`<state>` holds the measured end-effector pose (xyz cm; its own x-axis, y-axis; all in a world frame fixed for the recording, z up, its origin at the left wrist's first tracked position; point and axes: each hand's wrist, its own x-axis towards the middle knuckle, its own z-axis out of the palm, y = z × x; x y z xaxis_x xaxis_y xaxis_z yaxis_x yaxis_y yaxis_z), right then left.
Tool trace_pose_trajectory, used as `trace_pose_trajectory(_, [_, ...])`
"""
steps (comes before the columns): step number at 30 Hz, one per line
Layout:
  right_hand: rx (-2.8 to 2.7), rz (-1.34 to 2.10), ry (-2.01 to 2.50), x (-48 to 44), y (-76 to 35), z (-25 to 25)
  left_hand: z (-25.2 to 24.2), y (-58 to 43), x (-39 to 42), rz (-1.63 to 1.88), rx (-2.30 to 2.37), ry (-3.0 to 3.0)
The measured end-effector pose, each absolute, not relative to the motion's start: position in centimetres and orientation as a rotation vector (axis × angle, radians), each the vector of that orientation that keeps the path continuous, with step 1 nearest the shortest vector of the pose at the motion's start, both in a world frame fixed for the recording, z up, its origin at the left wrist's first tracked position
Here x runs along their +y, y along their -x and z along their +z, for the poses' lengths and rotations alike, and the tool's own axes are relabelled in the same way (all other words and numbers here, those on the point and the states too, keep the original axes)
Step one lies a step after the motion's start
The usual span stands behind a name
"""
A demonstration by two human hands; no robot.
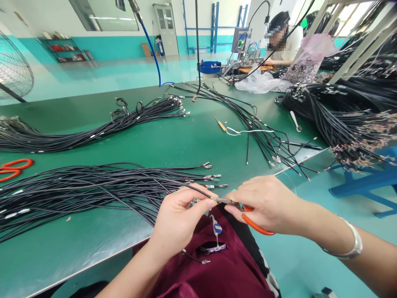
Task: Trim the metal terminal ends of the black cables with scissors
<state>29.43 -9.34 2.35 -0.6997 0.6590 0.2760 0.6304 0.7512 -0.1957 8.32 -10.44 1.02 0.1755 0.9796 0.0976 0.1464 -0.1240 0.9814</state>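
Observation:
My left hand (178,215) is closed around a black cable (189,185), pinching it near its end between thumb and fingertips. My right hand (263,203) grips scissors with orange handles (259,227), their metal blades reaching the cable end at my left fingertips. Whether the blades are apart or together is too small to tell. Below my left hand, another cable end with a metal connector (204,261) hangs over my dark red clothing. A bundle of black cables (93,182) with metal connectors lies on the green table just left of my hands.
On the table (149,149) are a second cable bundle (93,136), loose cables (238,109), an orange-handled pick (221,126) and other orange-handled scissors (15,169). Thick cable coils (322,116) crowd the right, above a blue stool (366,186). A person (285,41) sits at a machine behind.

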Motion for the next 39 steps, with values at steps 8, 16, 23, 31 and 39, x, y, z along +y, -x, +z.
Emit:
trace_pose_trajectory(8, [-2.618, 0.082, 0.965, -9.4, -29.3, 1.8, 0.7, -8.6, -10.5, 1.093, 1.159, -1.429])
trace_pose_trajectory(16, [-2.584, 0.075, 0.949, -9.3, -29.3, 1.2, 0.9, -8.8, -10.5, 1.091, 1.158, -1.357])
trace_pose_trajectory(23, [-1.996, 0.715, 1.162, -8.6, -29.0, 0.8, 0.2, -9.1, -9.4, 1.166, 1.080, -0.988])
trace_pose_trajectory(31, [-1.456, 1.289, 1.047, -8.0, -26.2, 0.2, 0.2, -10.0, -9.2, 1.146, 0.925, -0.818])
trace_pose_trajectory(39, [-1.236, 1.543, 0.938, -8.1, -26.1, 0.5, -0.2, -9.5, -9.0, 1.105, 0.714, -0.670])
